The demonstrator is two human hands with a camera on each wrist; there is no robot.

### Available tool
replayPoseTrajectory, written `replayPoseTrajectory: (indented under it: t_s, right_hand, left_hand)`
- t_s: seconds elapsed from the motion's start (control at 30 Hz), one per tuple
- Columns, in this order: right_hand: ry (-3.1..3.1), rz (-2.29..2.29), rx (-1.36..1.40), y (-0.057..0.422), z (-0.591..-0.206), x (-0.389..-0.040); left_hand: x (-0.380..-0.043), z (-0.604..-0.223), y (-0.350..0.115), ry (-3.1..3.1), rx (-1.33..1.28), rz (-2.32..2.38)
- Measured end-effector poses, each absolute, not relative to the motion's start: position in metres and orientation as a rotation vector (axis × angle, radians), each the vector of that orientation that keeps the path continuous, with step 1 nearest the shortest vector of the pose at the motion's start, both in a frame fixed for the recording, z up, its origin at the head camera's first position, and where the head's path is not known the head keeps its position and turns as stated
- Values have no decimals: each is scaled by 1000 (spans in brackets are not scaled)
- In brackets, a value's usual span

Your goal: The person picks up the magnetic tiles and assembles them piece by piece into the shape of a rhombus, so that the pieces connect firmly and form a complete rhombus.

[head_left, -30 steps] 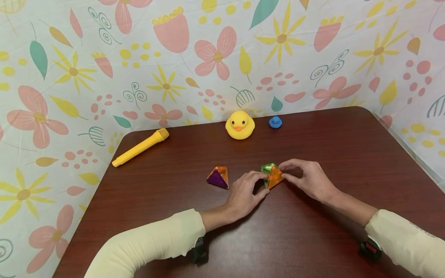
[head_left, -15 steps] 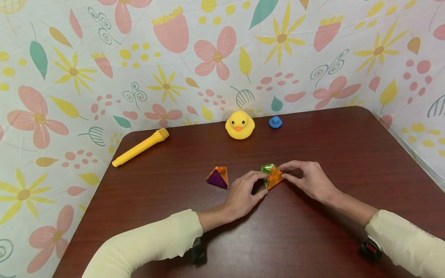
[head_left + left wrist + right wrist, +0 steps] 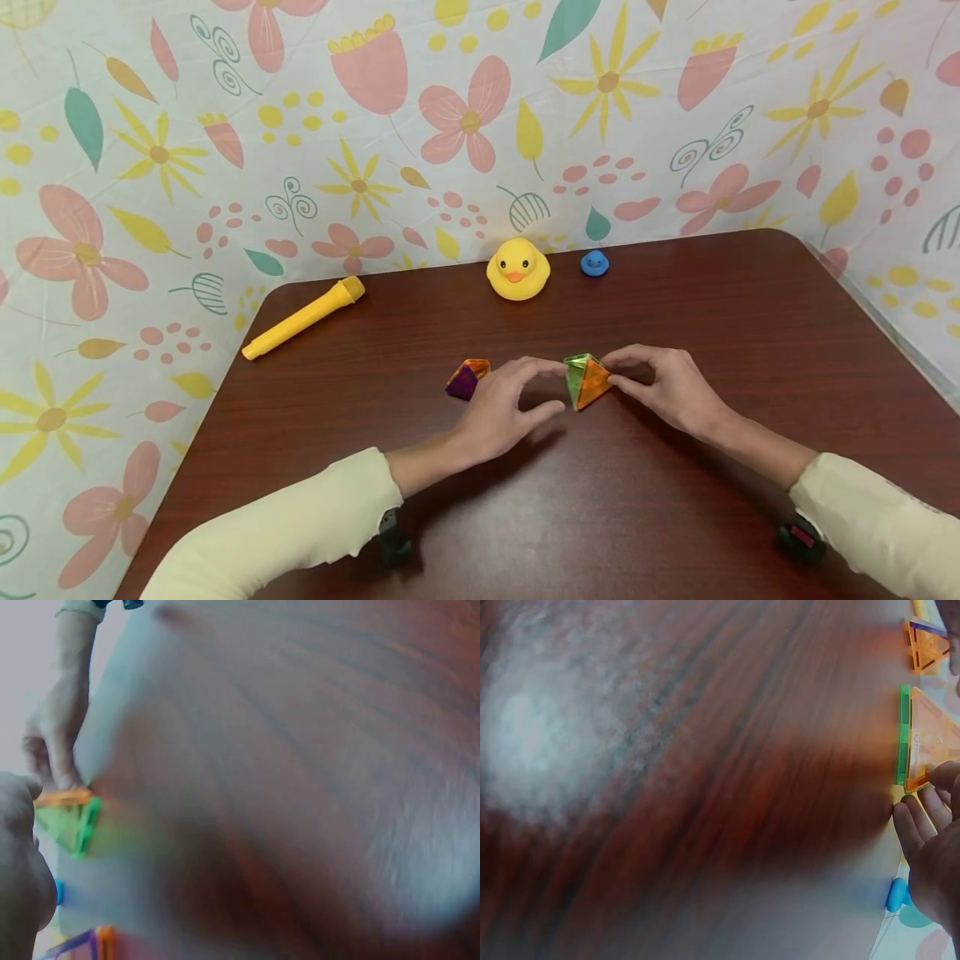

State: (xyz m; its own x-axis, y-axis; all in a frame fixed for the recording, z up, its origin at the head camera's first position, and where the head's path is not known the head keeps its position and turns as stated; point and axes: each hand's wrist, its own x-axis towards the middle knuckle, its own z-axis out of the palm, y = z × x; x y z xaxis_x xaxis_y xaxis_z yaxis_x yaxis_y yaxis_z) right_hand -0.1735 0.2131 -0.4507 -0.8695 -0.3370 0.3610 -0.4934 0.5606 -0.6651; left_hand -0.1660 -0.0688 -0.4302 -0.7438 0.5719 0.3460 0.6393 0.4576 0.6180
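My right hand (image 3: pixel 678 387) pinches the right corner of a small pyramid (image 3: pixel 595 385) of see-through green and orange triangular magnetic tiles on the table. In the right wrist view, the thumb lies on its orange face (image 3: pixel 931 739), with the other fingers below. Just left of the pyramid, my left hand (image 3: pixel 498 410) holds nothing, its thumb and fingers spread apart with a small gap to the green side. Behind the left hand sits a second tile pyramid (image 3: pixel 461 382), purple and orange, partly hidden by that hand.
A yellow rubber duck (image 3: pixel 517 271) and a tiny blue duck (image 3: pixel 595 263) stand at the table's back edge. At the back left lies a yellow toy microphone (image 3: pixel 303 318). A flowered cloth (image 3: pixel 465 200) hangs behind the dark wooden table (image 3: pixel 600 517).
My left hand has let go of the green and orange pyramid and drawn back to the left, now overlapping the purple and orange one. The right hand has stayed in place.
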Motion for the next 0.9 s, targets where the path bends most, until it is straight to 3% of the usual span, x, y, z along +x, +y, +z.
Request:
replayPoseTrajectory:
  t_s: [0.3,0.57,0.9]
  right_hand:
    - [-2632,1185,732,219,-450,-174]
    - [-2659,1212,778,223,-449,-173]
    - [-2681,1249,827,216,-453,-177]
  left_hand:
    - [-192,-418,-118,-2411,-1154,-1077]
    - [-213,-437,-160,-2456,-1084,-1065]
    - [-218,-458,-181,-2621,-1099,-1061]
